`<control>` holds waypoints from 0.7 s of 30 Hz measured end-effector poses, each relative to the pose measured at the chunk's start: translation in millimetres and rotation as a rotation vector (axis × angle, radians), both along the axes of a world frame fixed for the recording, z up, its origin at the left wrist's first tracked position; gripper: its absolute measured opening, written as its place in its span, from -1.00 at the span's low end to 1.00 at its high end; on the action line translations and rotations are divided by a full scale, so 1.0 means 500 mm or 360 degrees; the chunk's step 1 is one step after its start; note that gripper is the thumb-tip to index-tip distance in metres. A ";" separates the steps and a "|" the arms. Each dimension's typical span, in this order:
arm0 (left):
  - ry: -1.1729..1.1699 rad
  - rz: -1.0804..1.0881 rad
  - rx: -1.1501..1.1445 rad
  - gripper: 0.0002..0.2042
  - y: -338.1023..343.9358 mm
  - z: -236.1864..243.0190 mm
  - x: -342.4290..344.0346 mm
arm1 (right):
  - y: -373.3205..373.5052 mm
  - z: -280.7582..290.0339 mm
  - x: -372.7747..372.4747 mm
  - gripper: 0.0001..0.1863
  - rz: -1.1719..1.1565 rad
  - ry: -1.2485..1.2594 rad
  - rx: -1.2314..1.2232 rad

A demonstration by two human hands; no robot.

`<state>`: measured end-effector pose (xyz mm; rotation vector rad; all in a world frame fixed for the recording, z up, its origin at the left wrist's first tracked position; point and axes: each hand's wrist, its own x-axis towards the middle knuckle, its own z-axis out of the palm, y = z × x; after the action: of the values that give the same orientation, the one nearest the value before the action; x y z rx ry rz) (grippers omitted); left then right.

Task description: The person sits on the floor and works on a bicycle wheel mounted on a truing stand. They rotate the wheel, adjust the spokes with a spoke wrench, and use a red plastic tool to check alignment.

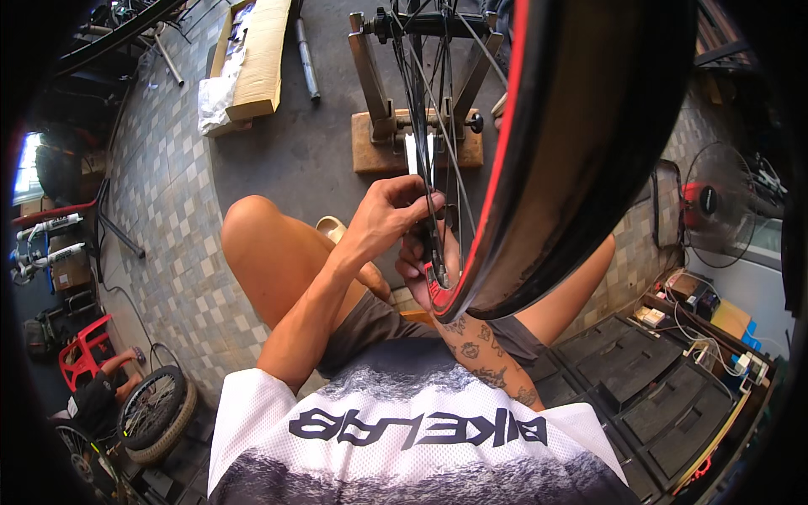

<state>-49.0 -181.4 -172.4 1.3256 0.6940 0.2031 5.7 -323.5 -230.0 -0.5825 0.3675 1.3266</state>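
Note:
A bicycle wheel with a red-edged rim (441, 295) and a wide black tyre (602, 126) stands upright in a metal truing stand (373, 76). Thin dark spokes (416, 101) run from the hub (429, 27) toward me. My left hand (391, 212) is closed at the spokes, thumb and fingers pinched around one of them a little above the rim. Just below, my right hand (414, 257) reaches in among the spokes close to the rim, its fingers curled. Rim and spokes partly cover this hand, so what it grips cannot be made out.
The stand rests on a wooden block (366, 143). An open cardboard box (257, 67) and a metal tube (307, 59) lie beyond my left knee. To the right are a fan (715, 202) and black drawers (631, 362). Loose wheels (151, 408) and a red chair (82, 345) are at left.

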 end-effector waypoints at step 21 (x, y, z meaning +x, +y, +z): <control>0.0501 -0.0042 0.0352 -0.61 -0.002 0.022 0.017 | 0.014 0.014 0.002 -0.70 -0.0016 0.0075 -0.0008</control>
<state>-40.3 -182.6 -161.3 1.5971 0.9386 0.0496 6.9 -316.7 -223.2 -0.5540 0.4119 1.3317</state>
